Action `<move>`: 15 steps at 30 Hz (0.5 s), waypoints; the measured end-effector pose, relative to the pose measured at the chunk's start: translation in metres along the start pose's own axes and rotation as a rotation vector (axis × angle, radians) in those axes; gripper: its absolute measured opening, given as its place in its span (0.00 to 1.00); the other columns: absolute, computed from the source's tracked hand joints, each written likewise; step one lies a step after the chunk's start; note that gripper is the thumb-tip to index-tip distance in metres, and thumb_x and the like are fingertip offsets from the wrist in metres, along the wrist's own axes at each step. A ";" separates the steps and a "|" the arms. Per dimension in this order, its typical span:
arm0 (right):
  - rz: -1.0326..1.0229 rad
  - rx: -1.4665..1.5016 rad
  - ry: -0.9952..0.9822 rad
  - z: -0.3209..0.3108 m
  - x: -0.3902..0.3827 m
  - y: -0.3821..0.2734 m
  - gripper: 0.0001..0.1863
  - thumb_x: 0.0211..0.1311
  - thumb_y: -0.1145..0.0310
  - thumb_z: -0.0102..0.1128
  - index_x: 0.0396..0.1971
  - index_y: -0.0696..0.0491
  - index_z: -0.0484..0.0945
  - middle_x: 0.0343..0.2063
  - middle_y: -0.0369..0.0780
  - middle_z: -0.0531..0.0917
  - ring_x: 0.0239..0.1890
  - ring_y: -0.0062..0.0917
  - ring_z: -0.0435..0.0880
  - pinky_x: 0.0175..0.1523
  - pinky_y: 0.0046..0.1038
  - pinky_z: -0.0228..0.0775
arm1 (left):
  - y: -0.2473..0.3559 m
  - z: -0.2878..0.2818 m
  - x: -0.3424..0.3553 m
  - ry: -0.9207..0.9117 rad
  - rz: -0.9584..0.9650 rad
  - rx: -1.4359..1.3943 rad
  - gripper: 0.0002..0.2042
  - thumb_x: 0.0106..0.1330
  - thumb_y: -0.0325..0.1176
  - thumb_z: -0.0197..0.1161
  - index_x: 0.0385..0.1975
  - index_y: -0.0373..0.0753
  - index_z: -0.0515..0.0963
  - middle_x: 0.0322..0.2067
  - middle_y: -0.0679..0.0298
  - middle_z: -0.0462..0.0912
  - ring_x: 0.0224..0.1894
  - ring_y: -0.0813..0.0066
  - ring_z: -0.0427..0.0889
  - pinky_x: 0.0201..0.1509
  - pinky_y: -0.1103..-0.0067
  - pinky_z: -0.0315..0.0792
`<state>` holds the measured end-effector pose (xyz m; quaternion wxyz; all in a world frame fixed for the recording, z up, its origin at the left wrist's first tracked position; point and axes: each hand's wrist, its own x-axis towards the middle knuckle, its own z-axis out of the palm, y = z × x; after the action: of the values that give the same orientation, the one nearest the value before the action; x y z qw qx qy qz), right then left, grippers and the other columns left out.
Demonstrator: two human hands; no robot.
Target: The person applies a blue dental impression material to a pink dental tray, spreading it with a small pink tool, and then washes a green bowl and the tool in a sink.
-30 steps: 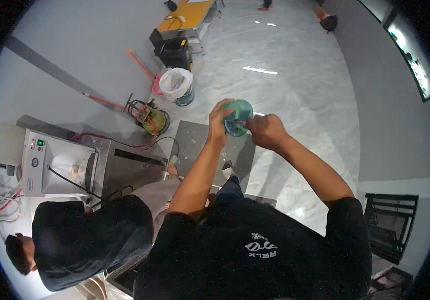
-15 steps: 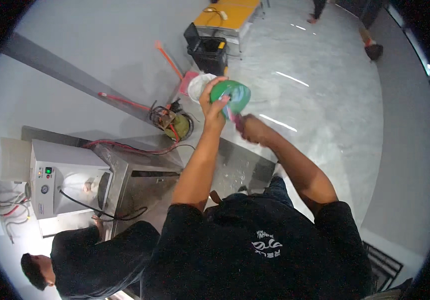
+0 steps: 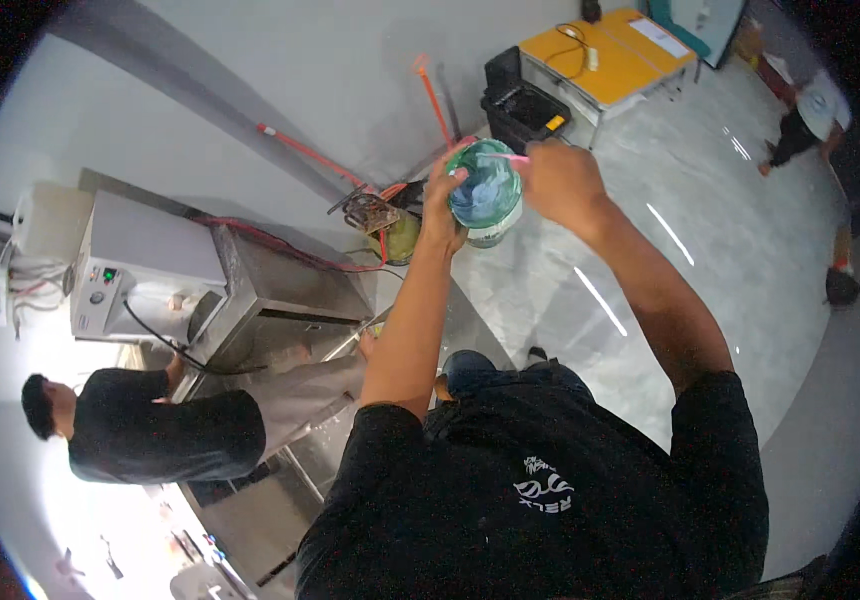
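Note:
My left hand [image 3: 441, 208] grips a green mixing bowl [image 3: 510, 205] by its left side, the thumb over the rim. The bowl is tilted so its inside shows, smeared with a whitish paste. My right hand [image 3: 562, 183] is closed round a spatula with a pink handle [image 3: 518, 158], whose far end reaches over the bowl's upper part. Behind the bowl, partly hidden by it, stands a pale bucket [image 3: 496, 236]. Both arms are stretched out ahead of me.
At the left a co-worker [image 3: 165, 425] in black reaches to a white machine [image 3: 145, 260] on a metal cabinet [image 3: 295, 270]. A black bin [image 3: 527, 112] stands before a yellow table [image 3: 605, 65]. Near the wall are a greenish tank [image 3: 402, 240] and a red-handled tool [image 3: 434, 95]. Another person [image 3: 805, 120] is far right.
The bowl has turned from showing its green outside to showing its inside. My right hand has risen level with the bowl's rim. The view has swung, with more of the co-worker in sight.

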<state>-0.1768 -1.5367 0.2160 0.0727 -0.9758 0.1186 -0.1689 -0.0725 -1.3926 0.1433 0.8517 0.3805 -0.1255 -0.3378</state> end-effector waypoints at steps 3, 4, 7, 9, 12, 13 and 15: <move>-0.252 0.003 -0.041 0.014 0.018 -0.006 0.10 0.54 0.62 0.60 0.24 0.52 0.83 0.24 0.46 0.84 0.28 0.37 0.86 0.33 0.39 0.76 | 0.006 -0.004 0.028 0.003 0.194 -0.013 0.26 0.56 0.38 0.59 0.56 0.36 0.70 0.48 0.55 0.78 0.49 0.62 0.78 0.56 0.68 0.73; -0.291 0.020 -0.111 0.008 0.030 -0.009 0.08 0.53 0.63 0.59 0.25 0.51 0.83 0.24 0.45 0.83 0.27 0.37 0.85 0.31 0.39 0.75 | 0.011 -0.006 0.039 0.015 0.212 -0.011 0.26 0.56 0.38 0.59 0.56 0.36 0.70 0.48 0.55 0.78 0.49 0.62 0.78 0.56 0.68 0.73; -0.252 0.034 0.031 0.012 0.062 0.015 0.10 0.56 0.62 0.57 0.28 0.51 0.83 0.23 0.45 0.83 0.27 0.38 0.84 0.30 0.40 0.75 | 0.022 0.004 0.062 0.004 0.328 0.024 0.25 0.51 0.34 0.60 0.51 0.32 0.73 0.42 0.59 0.80 0.44 0.70 0.79 0.53 0.76 0.71; -0.388 0.047 -0.030 0.021 0.077 0.014 0.11 0.60 0.61 0.56 0.27 0.52 0.82 0.22 0.46 0.82 0.26 0.40 0.84 0.28 0.41 0.73 | 0.036 0.003 0.075 0.019 0.352 0.052 0.25 0.51 0.33 0.60 0.51 0.32 0.73 0.42 0.59 0.79 0.44 0.70 0.79 0.53 0.76 0.71; -0.220 0.023 0.096 0.032 0.116 0.016 0.10 0.60 0.61 0.55 0.28 0.49 0.83 0.20 0.44 0.81 0.24 0.39 0.83 0.26 0.41 0.74 | 0.052 -0.005 0.100 -0.004 0.395 0.015 0.25 0.50 0.31 0.62 0.51 0.31 0.74 0.41 0.59 0.79 0.44 0.69 0.78 0.51 0.76 0.72; -0.351 0.026 0.091 0.038 0.110 0.008 0.10 0.61 0.61 0.55 0.28 0.49 0.83 0.20 0.44 0.82 0.23 0.38 0.83 0.26 0.39 0.74 | 0.057 -0.011 0.106 0.022 0.432 0.055 0.24 0.49 0.30 0.62 0.50 0.31 0.74 0.41 0.59 0.79 0.44 0.69 0.78 0.51 0.76 0.71; -0.412 -0.017 0.031 0.050 0.128 0.003 0.13 0.63 0.61 0.52 0.25 0.51 0.81 0.23 0.42 0.83 0.24 0.37 0.84 0.27 0.37 0.75 | 0.072 -0.016 0.128 0.024 0.469 0.094 0.24 0.49 0.30 0.62 0.50 0.31 0.75 0.41 0.59 0.79 0.44 0.69 0.78 0.51 0.76 0.71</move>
<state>-0.0430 -1.5678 0.2091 0.0266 -0.9772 -0.0810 -0.1944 0.0648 -1.4345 0.1796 0.8895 0.3842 -0.2160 -0.1202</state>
